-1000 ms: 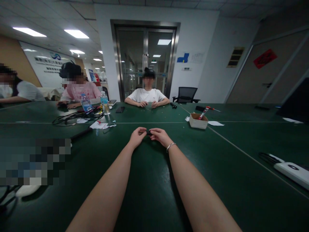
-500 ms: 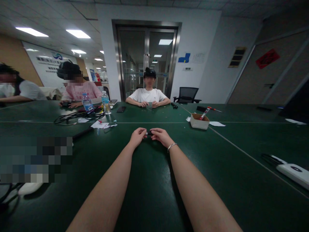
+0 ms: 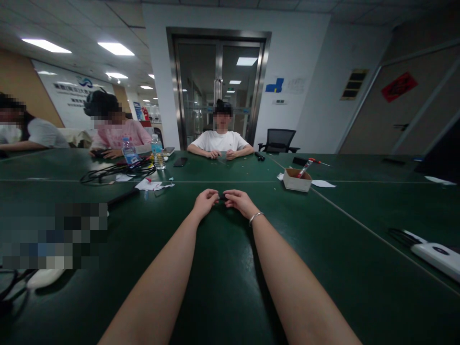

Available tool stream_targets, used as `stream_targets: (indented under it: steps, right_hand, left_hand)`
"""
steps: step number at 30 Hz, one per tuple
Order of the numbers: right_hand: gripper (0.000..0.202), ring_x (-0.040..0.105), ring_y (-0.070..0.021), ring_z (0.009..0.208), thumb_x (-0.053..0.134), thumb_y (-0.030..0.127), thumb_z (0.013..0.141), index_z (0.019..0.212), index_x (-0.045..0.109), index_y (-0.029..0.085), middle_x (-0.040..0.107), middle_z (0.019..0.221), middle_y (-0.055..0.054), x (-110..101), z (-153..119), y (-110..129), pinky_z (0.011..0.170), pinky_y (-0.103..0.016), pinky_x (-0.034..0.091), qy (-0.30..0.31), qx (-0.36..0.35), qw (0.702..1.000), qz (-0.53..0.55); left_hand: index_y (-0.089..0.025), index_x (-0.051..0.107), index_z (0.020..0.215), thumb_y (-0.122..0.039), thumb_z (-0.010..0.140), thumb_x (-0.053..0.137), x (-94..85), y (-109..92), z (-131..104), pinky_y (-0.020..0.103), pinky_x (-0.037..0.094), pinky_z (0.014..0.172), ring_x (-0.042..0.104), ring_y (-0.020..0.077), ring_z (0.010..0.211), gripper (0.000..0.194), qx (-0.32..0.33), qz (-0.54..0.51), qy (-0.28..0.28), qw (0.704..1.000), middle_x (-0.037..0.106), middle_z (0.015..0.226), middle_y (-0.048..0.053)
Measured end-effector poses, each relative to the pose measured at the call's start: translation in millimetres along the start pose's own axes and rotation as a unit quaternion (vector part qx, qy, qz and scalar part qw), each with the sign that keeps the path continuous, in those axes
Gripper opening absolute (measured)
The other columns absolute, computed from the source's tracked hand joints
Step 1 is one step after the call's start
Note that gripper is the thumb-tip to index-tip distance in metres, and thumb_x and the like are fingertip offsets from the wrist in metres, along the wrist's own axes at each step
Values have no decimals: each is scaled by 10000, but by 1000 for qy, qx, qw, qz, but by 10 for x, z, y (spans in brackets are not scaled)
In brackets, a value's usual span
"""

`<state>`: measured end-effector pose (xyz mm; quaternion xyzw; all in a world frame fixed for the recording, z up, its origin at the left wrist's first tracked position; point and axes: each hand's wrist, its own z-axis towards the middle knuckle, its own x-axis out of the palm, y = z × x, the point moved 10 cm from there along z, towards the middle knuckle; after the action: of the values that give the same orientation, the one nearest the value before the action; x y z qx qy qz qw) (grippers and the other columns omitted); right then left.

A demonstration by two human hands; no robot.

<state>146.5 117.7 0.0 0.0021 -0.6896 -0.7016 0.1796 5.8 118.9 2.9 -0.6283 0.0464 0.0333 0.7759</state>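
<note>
Both of my hands meet over the green table (image 3: pixel 223 258), fingertips a small gap apart. Bridging that gap is a small black object (image 3: pixel 222 197), too small and dark for me to tell its kind. My left hand (image 3: pixel 206 203) pinches its left end between thumb and fingers. The other end sits in the pinch of my right hand (image 3: pixel 240 201), which has a silver bangle (image 3: pixel 256 218) at the wrist. Fingers cover most of the object.
A small open box (image 3: pixel 297 182) with a tool in it stands ahead to the right. Bottles (image 3: pixel 158 153), black cables (image 3: pixel 115 171) and paper scraps (image 3: pixel 149 185) lie ahead left. A white power strip (image 3: pixel 438 256) is far right. Across the table sits a person (image 3: pixel 220 143); others sit left.
My hands hold almost the same place. A silvery bit at the object's left end, visible before by my left fingertips, now shows less.
</note>
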Motion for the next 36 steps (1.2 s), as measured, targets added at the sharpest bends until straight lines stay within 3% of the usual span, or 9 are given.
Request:
stream_targets:
  steps: [7, 11, 15, 21, 36]
  right_hand:
    - [136, 627, -86, 507, 663, 75, 746, 876, 654, 113, 663, 664, -28, -9, -7, 8, 486, -164, 540, -4, 2, 1000, 5]
    - [130, 623, -83, 500, 661, 68, 748, 870, 650, 110, 664, 666, -29, -15, -6, 7, 481, -167, 538, -8, 3, 1000, 9]
    - [123, 622, -81, 493, 637, 42, 758, 865, 641, 105, 659, 656, -25, -3, -27, 28, 484, -164, 536, -9, 1, 1000, 17]
    - [107, 620, -83, 500, 650, 76, 769, 871, 627, 100, 664, 652, -37, 3, -28, 22, 490, -166, 537, -6, 2, 1000, 21]
    - [164, 597, -93, 456, 636, 258, 828, 816, 597, 99, 639, 567, -53, -16, 20, -39, 445, -179, 520, -13, 13, 1000, -25]
  left_hand:
    - [-132, 636, 886, -325, 697, 678, -22, -5, -23, 272, 477, 630, 636, 151, 689, 274, -25, -50, -6, 998, 675, 802, 74]
    - [-144, 655, 863, -271, 580, 769, -28, -111, -38, 302, 488, 756, 641, 169, 803, 330, 17, -57, -1, 998, 689, 845, 68]
    - [-128, 651, 849, -305, 641, 721, -21, -38, -40, 333, 489, 737, 639, 168, 722, 282, -22, -57, -1, 998, 681, 787, 76]
    - [-148, 665, 855, -216, 611, 724, -33, -221, -89, 350, 460, 864, 629, 170, 834, 260, 49, -18, 3, 999, 681, 911, 75]
    - [-166, 673, 853, -289, 631, 722, -38, -208, -94, 376, 449, 897, 629, 191, 894, 258, 50, -21, 7, 998, 690, 926, 74]
